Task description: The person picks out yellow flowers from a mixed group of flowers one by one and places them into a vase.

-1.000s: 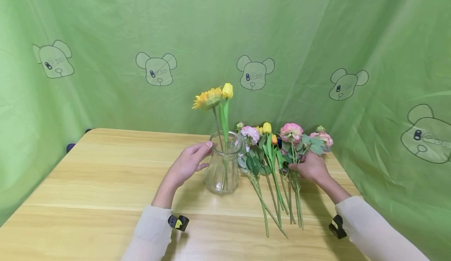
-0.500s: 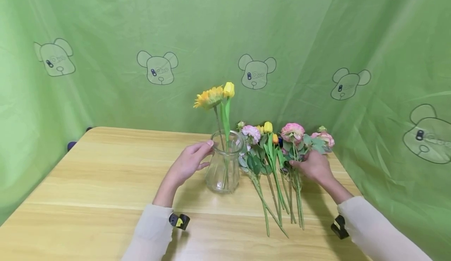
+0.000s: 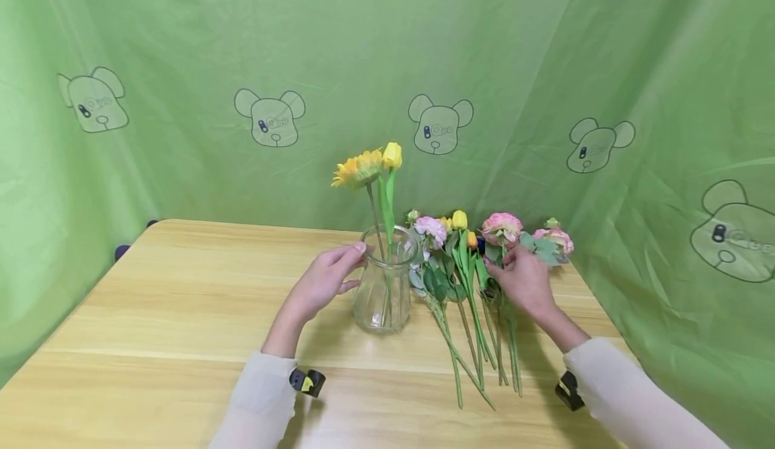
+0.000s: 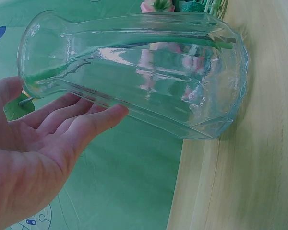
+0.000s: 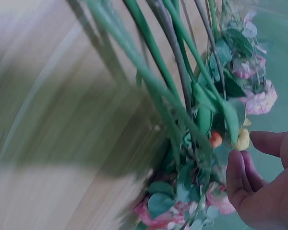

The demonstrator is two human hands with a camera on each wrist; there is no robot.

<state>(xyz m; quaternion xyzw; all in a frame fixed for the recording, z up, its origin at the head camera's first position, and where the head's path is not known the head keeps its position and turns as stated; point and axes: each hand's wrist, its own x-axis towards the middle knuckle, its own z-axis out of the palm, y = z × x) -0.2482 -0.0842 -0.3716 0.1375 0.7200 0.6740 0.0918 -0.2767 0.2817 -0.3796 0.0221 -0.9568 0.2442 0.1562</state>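
Note:
A clear glass vase (image 3: 369, 304) stands upright, holding an orange-yellow sunflower (image 3: 357, 169) and a yellow tulip (image 3: 392, 155). My left hand (image 3: 329, 275) is at its left side, thumb at the rim, fingers extended along the neck. In the left wrist view this hand (image 4: 43, 148) lies against the glass (image 4: 158, 96). My right hand (image 3: 527, 284) hovers among the flowers lying at right, just below a pink flower (image 3: 501, 225). The right wrist view shows a gap between thumb and fingers of the right hand (image 5: 266, 179), with a yellow tulip (image 5: 242, 139) beyond.
Left of my right hand lie a lilac-pink flower (image 3: 431, 229), another yellow tulip (image 3: 459, 219) and an orange tulip (image 3: 471, 239). A second pink flower (image 3: 556, 239) is at the far right. Green stems (image 3: 460, 368) point toward me. A green curtain (image 3: 351, 45) backs the wooden table (image 3: 181, 301).
My right hand has shifted left and slightly up, off the pink flower's stem area. The left hand, vase and its flowers stay put.

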